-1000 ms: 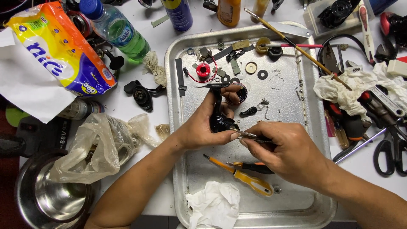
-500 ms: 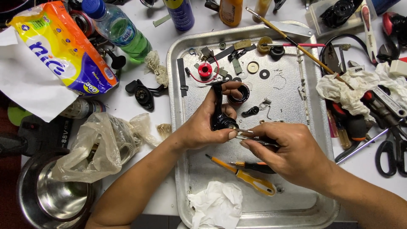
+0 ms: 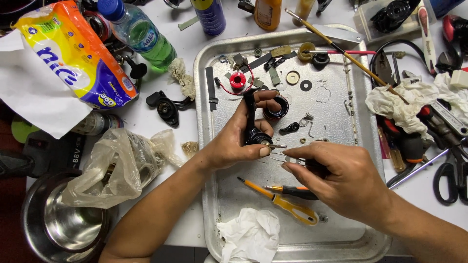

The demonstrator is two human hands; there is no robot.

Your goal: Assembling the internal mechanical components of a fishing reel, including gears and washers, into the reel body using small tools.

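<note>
Centrally, left hand [image 3: 234, 143] grips a black reel body [image 3: 253, 127] over the metal tray [image 3: 209, 195]; right hand [image 3: 341, 178] pinches tweezers [image 3: 285, 157] at it. Yellow screwdriver [image 3: 282, 203] and white tissue [image 3: 251, 236] lie lower centre. Tray edges and surrounding white table [image 3: 161, 131] are crowded.

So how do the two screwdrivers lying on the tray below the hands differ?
The yellow-handled screwdriver is the longer one and lies slanted from upper left to lower right; the black-and-orange screwdriver is shorter and lies almost level. The yellow one lies fully in view, while the black one's far end is hidden under the right hand. Both rest untouched on the metal tray, and they cross each other.
</note>
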